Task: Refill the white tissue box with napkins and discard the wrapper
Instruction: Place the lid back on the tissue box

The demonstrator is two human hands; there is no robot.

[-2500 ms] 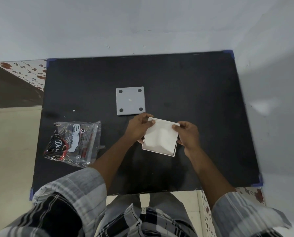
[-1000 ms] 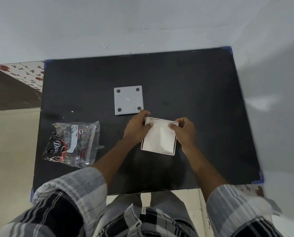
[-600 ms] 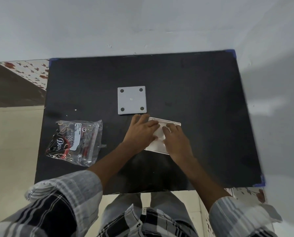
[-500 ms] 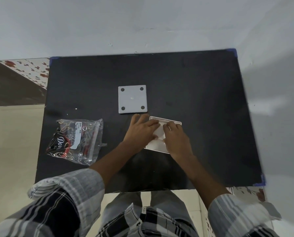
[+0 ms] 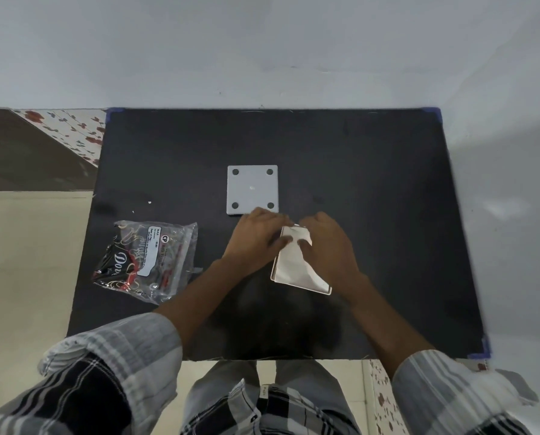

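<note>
The white tissue box (image 5: 320,289) lies on the black table (image 5: 378,183) in front of me, its open side up, with white napkins (image 5: 294,268) filling it. My left hand (image 5: 256,238) rests flat over the box's far left corner, fingertips on the napkins. My right hand (image 5: 330,246) lies flat over the box's right side, fingers also on the napkins. Both hands cover the box's far half. The empty clear wrapper (image 5: 148,259) with black and red print lies on the table to the left.
A grey square lid (image 5: 252,189) with a hole in each corner lies flat just beyond my hands. Pale walls stand close behind and to the right of the table. Tiled floor shows on the left and below the near edge.
Earlier both hands held the tilted box by its sides. It now lies flat on the table, and both hands have moved on top, flat on the napkins.
</note>
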